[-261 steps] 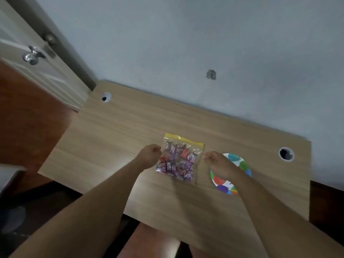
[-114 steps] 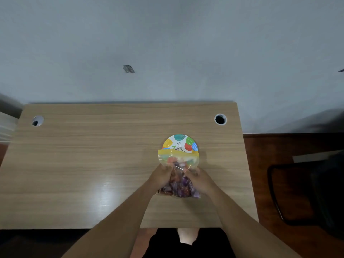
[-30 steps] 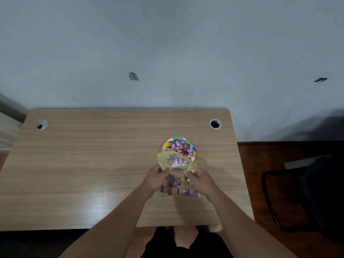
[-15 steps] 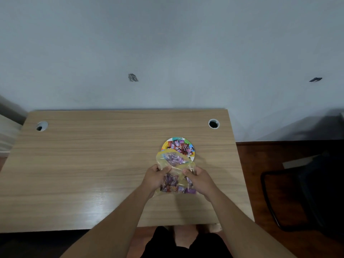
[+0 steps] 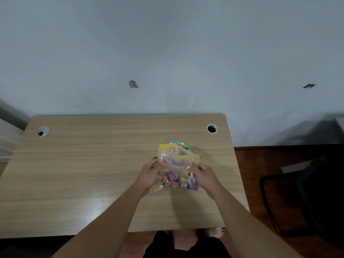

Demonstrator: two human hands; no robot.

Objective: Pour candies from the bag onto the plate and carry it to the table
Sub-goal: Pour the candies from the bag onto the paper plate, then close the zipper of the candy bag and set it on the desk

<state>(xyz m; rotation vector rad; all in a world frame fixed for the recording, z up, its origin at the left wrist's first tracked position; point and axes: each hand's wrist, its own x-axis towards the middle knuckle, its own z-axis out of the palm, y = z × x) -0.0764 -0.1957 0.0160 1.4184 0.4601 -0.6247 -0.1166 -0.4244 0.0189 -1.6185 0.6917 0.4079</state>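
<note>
A: Left to right, quick. My left hand (image 5: 150, 173) pinches the bag's left edge, fingers closed on the plastic.

B: Bag itself?

A: Bag (image 5: 177, 165) hangs between both hands above the counter (image 5: 83, 164), mouth with the yellow strip gaping open and pointing away from me. Candies (image 5: 176, 181) sit bunched at the near, lower end, so nothing looks set to slide out at this angle.

B: Right side?

A: My right hand (image 5: 204, 175) is clamped on the bag's right edge, same way. The hands are apart, the bag stretched between them.

B: Plate?

A: Plate (image 5: 181, 145) is on the counter just beyond the bag, mostly hidden by the mouth; only a coloured rim shows. Can't tell what's on it.

B: Risks?

A: If I tip too fast, I think the clump drops at once and bounces off the plate. The mouth hides my aim, so pieces could land on the counter. Thin plastic could slip from my grip. The plate sits toward the counter's right end; a nudge could shove it.
</note>
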